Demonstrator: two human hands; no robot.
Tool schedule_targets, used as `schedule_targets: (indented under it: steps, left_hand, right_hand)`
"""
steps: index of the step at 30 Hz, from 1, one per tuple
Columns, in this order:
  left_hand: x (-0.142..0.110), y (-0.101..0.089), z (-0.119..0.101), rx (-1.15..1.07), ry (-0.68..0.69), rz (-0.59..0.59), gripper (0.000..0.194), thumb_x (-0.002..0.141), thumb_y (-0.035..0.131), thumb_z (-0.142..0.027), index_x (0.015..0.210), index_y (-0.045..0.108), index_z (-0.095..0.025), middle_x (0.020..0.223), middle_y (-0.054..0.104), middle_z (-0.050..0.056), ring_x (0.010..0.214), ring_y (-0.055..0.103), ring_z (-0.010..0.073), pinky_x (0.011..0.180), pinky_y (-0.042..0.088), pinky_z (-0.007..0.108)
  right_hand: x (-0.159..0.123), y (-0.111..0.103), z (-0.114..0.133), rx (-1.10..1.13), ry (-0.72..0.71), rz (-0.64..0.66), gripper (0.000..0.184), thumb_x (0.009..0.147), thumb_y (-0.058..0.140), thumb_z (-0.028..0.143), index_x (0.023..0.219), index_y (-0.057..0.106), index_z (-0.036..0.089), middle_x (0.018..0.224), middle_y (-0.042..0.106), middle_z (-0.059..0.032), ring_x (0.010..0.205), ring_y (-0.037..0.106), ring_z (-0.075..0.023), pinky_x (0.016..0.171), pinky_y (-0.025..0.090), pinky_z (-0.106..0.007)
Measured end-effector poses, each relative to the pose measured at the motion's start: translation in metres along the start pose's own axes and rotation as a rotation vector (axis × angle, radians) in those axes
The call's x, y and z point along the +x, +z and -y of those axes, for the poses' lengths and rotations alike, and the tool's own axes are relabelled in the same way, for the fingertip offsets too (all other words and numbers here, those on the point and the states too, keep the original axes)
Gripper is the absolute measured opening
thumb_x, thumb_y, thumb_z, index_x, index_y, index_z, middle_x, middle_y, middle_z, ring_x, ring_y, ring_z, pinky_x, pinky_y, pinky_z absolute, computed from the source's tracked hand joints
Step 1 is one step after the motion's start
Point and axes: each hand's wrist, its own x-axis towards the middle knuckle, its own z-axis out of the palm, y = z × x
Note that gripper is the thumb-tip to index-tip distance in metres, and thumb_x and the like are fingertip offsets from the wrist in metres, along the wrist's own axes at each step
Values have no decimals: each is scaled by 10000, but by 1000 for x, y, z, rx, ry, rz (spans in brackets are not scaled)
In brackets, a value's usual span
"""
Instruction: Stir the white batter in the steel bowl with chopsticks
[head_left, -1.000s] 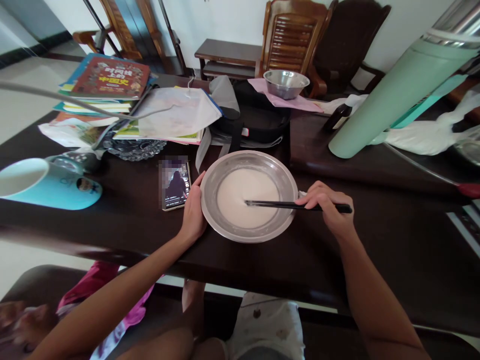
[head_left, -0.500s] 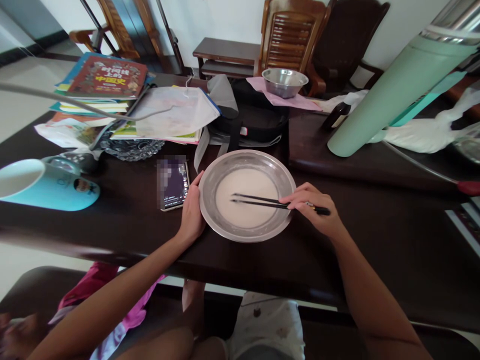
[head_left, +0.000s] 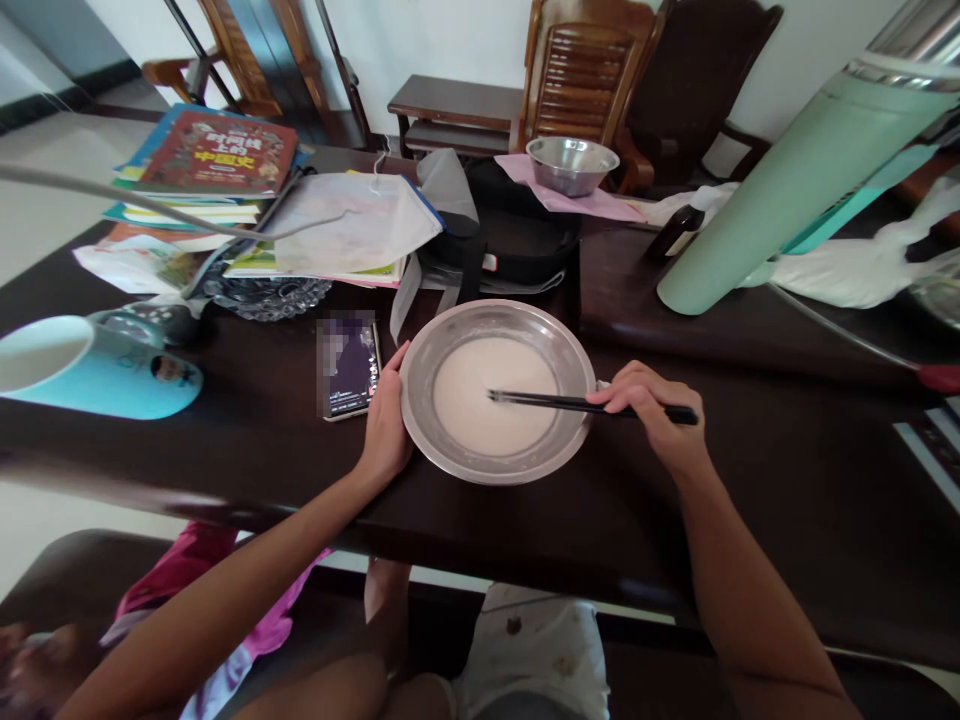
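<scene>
A shallow metal plate [head_left: 570, 350] with a pool of whitish liquid [head_left: 480, 400] sits on the dark table [head_left: 787, 480] in front of me. My left hand [head_left: 386, 420] is curled against the plate's left rim, steadying it. My right hand [head_left: 652, 405] is closed on a pair of black chopsticks [head_left: 547, 401] at the plate's right edge. The chopstick tips lie in the liquid near its middle.
A phone [head_left: 347, 365] lies just left of the plate. A blue mug [head_left: 90, 370], a stack of books [head_left: 202, 160] and a black bag [head_left: 517, 240] stand behind. A tall green flask [head_left: 795, 190] and a steel bowl [head_left: 571, 165] are farther back right.
My right hand has drawn the chopsticks back to the right, and their tips have come together near the middle of the liquid. My left hand has stayed on the rim.
</scene>
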Motion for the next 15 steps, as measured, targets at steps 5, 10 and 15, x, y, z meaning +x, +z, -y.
schedule_targets:
  steps: [5, 10, 15]
  left_hand:
    - [0, 0, -2, -7, 7, 20, 749, 1049, 531, -799, 1585, 649, -289, 1725, 624, 106, 1610, 565, 345, 1378, 403, 550]
    - [0, 0, -1, 25, 18, 16, 725, 1080, 492, -765, 1603, 644, -285, 1728, 620, 111, 1609, 567, 341, 1364, 423, 525]
    - [0, -1, -1, 29, 8, 9, 730, 1072, 497, -773, 1594, 654, -288, 1750, 597, 109, 1633, 541, 340, 1391, 378, 537]
  right_hand:
    - [1, 4, 0, -10, -57, 101, 347, 1095, 700, 474, 841, 873, 313, 917, 928, -27, 768, 733, -243, 717, 604, -433]
    - [0, 1, -1, -31, -17, -13, 414, 1111, 660, 465, 782, 859, 313, 868, 914, -36, 741, 720, -254, 702, 596, -457]
    - [0, 3, 0, 18, -42, 89, 365, 1102, 683, 466, 828, 870, 314, 892, 920, -28, 764, 732, -251, 712, 597, -449]
